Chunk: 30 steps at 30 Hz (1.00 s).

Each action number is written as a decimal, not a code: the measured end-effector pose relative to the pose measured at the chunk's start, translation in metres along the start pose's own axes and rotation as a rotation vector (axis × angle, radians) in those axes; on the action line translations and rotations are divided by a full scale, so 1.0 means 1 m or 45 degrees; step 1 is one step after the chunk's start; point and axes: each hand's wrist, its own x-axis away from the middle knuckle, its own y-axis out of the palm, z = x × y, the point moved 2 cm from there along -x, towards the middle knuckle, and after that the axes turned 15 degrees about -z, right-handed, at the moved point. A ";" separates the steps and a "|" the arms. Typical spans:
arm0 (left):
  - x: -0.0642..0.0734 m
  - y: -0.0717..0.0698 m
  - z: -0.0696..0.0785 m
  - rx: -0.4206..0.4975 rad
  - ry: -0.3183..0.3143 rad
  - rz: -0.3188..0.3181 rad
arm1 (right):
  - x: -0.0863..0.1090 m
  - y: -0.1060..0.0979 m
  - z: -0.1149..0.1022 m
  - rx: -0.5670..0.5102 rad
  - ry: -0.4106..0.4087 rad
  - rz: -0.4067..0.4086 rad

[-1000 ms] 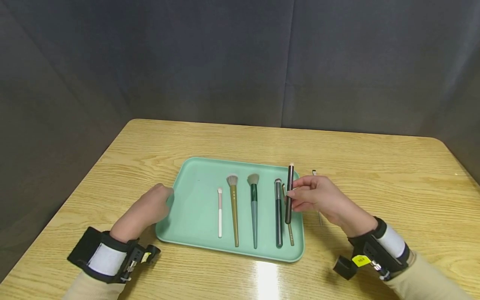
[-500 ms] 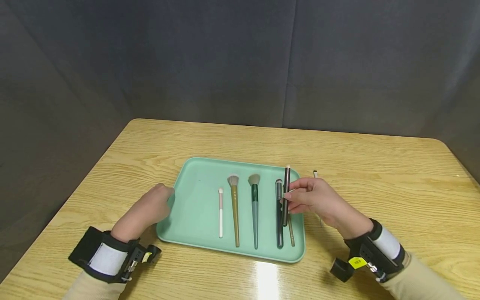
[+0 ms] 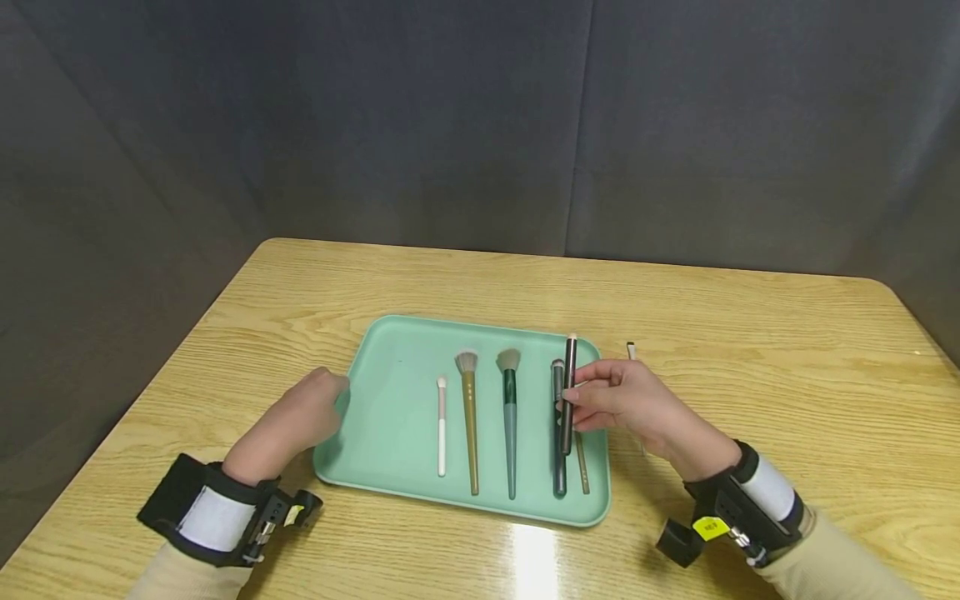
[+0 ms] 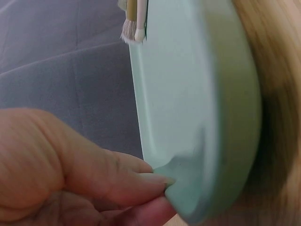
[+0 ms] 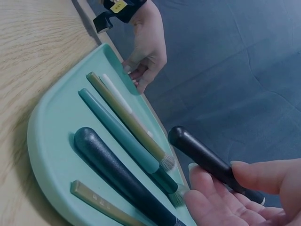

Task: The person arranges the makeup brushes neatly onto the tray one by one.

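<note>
My right hand (image 3: 626, 400) pinches a dark makeup brush (image 3: 569, 396) between thumb and fingers, over the right side of the mint-green tray (image 3: 390, 417). In the right wrist view the held brush (image 5: 202, 153) is raised off the tray, its rounded handle end toward the tray. My left hand (image 3: 306, 410) grips the tray's left rim; the left wrist view shows thumb and fingers pinching that edge. Beneath the held brush lie a dark grey brush (image 3: 559, 467) and a thin gold-brown brush (image 3: 582, 467), both partly hidden.
In the tray also lie a green brush (image 3: 510, 425), a gold-handled brush (image 3: 470, 425) and a small white-and-pink brush (image 3: 441, 433). Another thin brush (image 3: 631, 350) lies on the wooden table (image 3: 300, 292) behind the right hand. A dark curtain (image 3: 450, 125) hangs beyond.
My right hand has moved slightly left with the dark brush, which now overlaps the dark grey one in the head view. The left hand stays on the tray's rim.
</note>
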 end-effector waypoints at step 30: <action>-0.003 0.000 -0.001 -0.054 -0.022 0.006 | -0.012 0.015 -0.003 -0.036 0.012 -0.038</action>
